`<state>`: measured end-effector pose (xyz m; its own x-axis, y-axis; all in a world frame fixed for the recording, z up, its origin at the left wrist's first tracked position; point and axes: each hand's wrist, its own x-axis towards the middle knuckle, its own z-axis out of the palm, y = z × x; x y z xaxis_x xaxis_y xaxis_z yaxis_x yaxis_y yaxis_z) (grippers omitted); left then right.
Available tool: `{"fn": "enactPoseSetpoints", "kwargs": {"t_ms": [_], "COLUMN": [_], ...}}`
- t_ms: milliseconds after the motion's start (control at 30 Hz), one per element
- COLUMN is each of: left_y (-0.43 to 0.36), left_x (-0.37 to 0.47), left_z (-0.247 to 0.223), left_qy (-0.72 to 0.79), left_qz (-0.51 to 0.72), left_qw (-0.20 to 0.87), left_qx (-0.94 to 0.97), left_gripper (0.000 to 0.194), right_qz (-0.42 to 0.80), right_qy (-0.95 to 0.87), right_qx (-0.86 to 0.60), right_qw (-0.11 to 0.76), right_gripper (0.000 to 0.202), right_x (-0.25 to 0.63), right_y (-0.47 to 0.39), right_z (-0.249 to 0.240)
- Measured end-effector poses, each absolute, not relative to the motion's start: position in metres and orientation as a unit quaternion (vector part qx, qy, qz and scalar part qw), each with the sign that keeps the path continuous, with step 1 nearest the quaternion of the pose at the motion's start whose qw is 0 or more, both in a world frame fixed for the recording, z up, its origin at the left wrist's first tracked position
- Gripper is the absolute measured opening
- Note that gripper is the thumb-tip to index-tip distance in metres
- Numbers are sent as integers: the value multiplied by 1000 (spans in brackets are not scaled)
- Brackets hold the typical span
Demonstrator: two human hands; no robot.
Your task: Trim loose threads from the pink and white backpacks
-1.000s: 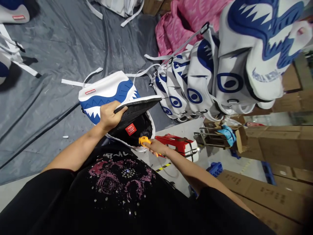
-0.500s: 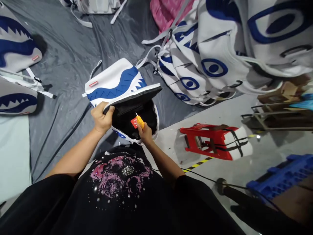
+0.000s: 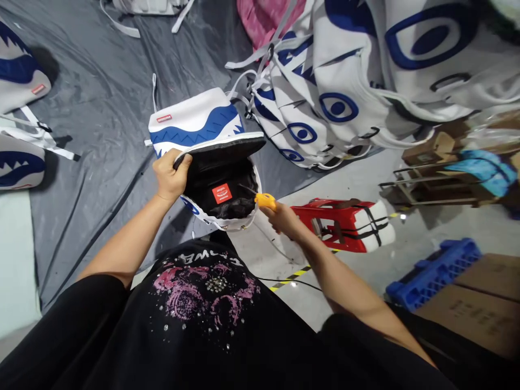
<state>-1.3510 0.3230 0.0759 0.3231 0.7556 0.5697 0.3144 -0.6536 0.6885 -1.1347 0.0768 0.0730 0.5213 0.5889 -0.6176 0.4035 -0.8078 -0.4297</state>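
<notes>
A white backpack [image 3: 190,111] with a blue shark-mouth print lies on the grey sheet, its top opened toward me. Fingers and thumb of my left hand [image 3: 170,173] pinch the edge of its raised flap. Inside, the black lining [image 3: 203,187] shows, with a red label [image 3: 221,193] on it. My right hand [image 3: 284,219] is closed around yellow-handled thread snips [image 3: 266,201] at the right rim of the opening. Their thin dark tip points left over the lining; whether the blades are apart is too small to tell.
Several white shark-print backpacks [image 3: 339,107] stand in a row at right, a pink bag [image 3: 254,21] behind them. More backpacks [image 3: 20,160] lie at far left. On the floor are a red stool [image 3: 337,225], a blue pallet [image 3: 434,273], cartons [image 3: 475,303] and a metal-framed cart [image 3: 430,187].
My right hand has drawn the snips out of the bag's middle toward its right rim, uncovering the red label. My left hand still grips the flap. The whole view has shifted slightly.
</notes>
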Motion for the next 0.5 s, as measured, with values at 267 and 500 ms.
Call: {"fn": "enactPoseSetpoints", "kwargs": {"t_ms": [267,500], "left_y": [324,312], "left_x": [-1351,-1359], "left_z": [76,89], "left_qy": [347,355], "left_qz": [465,420], "left_qw": [243,249], "left_qx": [777,797], "left_gripper": [56,36], "right_qz": [536,539], "right_qy": [-199,-132], "right_qx": [-811,-758], "right_qw": [125,344], "right_gripper": [41,39], "right_x": [-1100,-1124], "right_y": [33,73], "right_z": [124,67]}}
